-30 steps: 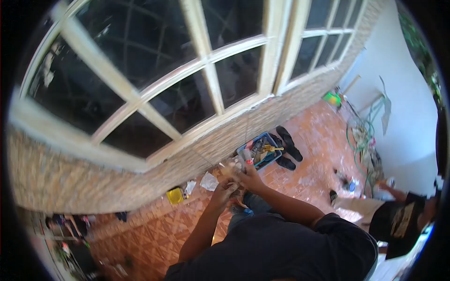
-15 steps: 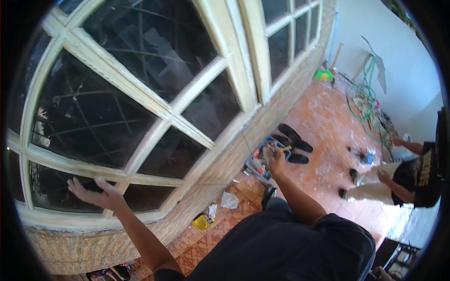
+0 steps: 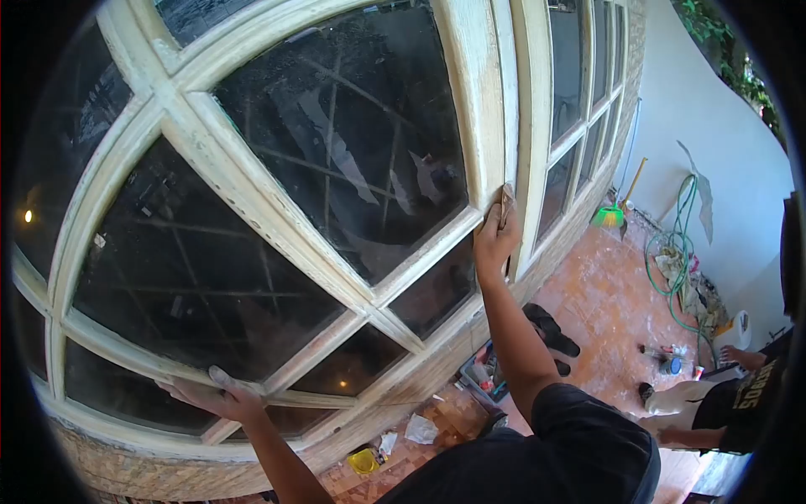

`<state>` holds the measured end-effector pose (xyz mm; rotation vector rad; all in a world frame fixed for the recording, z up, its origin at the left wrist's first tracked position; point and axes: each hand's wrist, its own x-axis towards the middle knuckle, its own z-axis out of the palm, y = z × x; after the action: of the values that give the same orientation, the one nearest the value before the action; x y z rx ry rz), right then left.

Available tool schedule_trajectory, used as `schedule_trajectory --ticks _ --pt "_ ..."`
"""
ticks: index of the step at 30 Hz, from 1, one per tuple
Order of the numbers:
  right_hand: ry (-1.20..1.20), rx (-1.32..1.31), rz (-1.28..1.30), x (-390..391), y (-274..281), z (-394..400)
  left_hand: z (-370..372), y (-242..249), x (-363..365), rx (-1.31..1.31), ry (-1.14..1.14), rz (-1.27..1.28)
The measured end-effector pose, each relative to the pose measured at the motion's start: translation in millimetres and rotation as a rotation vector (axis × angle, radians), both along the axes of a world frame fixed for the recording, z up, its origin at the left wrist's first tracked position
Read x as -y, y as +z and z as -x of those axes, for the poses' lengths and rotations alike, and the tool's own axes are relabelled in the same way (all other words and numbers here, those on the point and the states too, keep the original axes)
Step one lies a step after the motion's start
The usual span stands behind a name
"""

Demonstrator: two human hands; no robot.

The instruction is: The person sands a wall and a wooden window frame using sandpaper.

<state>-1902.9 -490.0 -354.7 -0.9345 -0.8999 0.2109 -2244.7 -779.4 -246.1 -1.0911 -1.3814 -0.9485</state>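
A large window frame (image 3: 285, 231) with worn, pale cream paint and dark glass panes fills the left and middle of the head view. My left hand (image 3: 220, 399) is open at the lower left, fingers spread and thumb raised, close to a lower crossbar. My right hand (image 3: 499, 235) is closed at the upright post (image 3: 487, 109) between two window sections. Its fingertips pinch a small brownish thing against the wood, too hidden to name. A whitish dust coats the fingers of my left hand.
On the tiled floor (image 3: 588, 281) below stand a tool bin (image 3: 480, 378), dark shoes (image 3: 550, 332) and a yellow container (image 3: 363, 460). A green broom (image 3: 609, 217) and a green hose (image 3: 672, 281) lie by the white wall (image 3: 714, 151). A co-worker (image 3: 739, 395) stands at right.
My right hand has risen from above the tool bin to the window post. My left hand stays open by the lower crossbar. The view has shifted, and the co-worker now appears lower at right.
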Motion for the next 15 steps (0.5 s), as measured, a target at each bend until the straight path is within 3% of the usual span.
schedule_trajectory --ticks 10,13,15 --pt "0.034 -0.015 0.051 18 -18 16 3 -9 5 0.034 0.014 0.006" --pt "0.053 -0.076 0.021 19 13 19 5 -10 5 0.062 0.013 0.006" --pt "0.079 0.020 -0.049 12 46 14 6 -13 5 0.052 0.025 0.028"
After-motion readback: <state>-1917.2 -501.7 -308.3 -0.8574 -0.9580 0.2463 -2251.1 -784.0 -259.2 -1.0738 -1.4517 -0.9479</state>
